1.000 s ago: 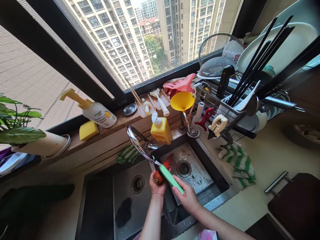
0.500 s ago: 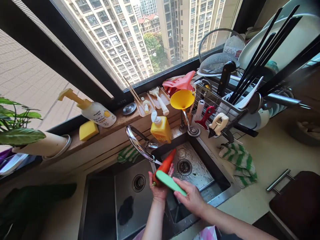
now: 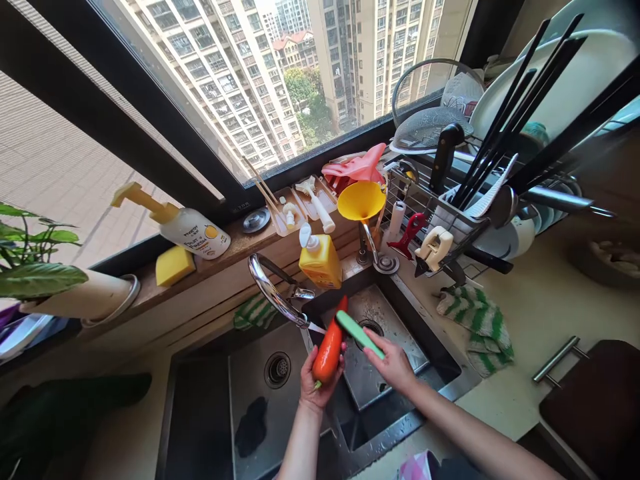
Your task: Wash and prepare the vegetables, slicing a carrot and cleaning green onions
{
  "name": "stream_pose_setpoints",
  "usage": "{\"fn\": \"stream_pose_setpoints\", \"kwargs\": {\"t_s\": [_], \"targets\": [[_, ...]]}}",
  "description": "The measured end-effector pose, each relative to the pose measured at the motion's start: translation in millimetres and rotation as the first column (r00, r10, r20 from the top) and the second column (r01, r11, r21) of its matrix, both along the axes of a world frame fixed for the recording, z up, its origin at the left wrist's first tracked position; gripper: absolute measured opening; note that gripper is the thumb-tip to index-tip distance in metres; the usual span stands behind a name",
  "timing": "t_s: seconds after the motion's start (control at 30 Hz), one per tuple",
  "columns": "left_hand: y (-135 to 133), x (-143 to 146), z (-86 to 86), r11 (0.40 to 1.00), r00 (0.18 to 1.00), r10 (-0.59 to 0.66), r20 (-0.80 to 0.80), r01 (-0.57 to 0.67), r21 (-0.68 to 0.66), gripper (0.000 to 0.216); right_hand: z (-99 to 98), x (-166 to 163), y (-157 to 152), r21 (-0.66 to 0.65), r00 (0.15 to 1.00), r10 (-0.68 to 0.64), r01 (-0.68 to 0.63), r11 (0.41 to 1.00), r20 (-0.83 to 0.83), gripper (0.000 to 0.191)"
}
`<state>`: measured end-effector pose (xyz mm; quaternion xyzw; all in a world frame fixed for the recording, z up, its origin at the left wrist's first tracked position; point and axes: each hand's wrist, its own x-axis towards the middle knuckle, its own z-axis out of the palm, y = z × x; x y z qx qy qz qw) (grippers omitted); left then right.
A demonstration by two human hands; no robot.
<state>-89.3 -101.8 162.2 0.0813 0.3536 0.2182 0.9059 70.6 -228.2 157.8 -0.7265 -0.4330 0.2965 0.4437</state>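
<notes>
An orange carrot (image 3: 329, 355) lies in my left hand (image 3: 313, 388), whose fingers wrap around its thick stem end. Its tip points away from me, over the divider between the sink basins. My right hand (image 3: 397, 365) grips a long green brush (image 3: 359, 335) by its near end. The brush's far end rests against the carrot's upper right side; its underside is hidden. From the curved chrome faucet (image 3: 273, 292), water runs onto the carrot's left side.
The double sink (image 3: 240, 363) spans the space below my hands. A yellow pump bottle (image 3: 321, 263) and yellow funnel (image 3: 362, 200) stand behind it. At right are a full dish rack (image 3: 415, 183), a striped cloth (image 3: 480, 327) and a brown lidded item (image 3: 595, 393) with a metal handle.
The green brush has moved away from me along the carrot, from its thick end toward its tip. My right hand shifted with it. The carrot's thick end has come slightly nearer me.
</notes>
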Motion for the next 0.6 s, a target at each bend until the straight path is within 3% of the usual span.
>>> {"fn": "stream_pose_setpoints", "kwargs": {"t_s": [0.1, 0.27, 0.4, 0.53, 0.6], "targets": [[-2, -8, 5.0, 0.999, 0.999, -0.027, -0.040, 0.029, 0.044, 0.050, -2.4, 11, 5, 0.031, 0.987, 0.161, -0.162, 0.986, 0.026, 0.050], [-6, -18, 19.0, 0.966, 0.983, -0.174, -0.053, 0.181, 0.187, 0.056, 0.7, 34, 20, -0.065, 0.998, -0.015, 0.019, 0.998, 0.066, 0.046], [-7, -15, 28.3, 0.940, 0.977, -0.167, -0.135, 0.199, 0.278, 0.058, 4.5, 37, 24, -0.017, 0.982, 0.170, -0.169, 0.985, 0.079, 0.048], [0, -8, 31.4, 0.887, 0.944, -0.208, -0.255, 0.293, 0.358, 0.066, 4.8, 41, 28, -0.058, 0.996, 0.016, -0.011, 0.998, 0.090, 0.045], [6, -4, 28.9, 0.842, 0.922, -0.150, -0.358, 0.309, 0.442, 0.067, 5.4, 43, 30, -0.051, 0.987, 0.119, -0.114, 0.992, 0.109, 0.047]]}}
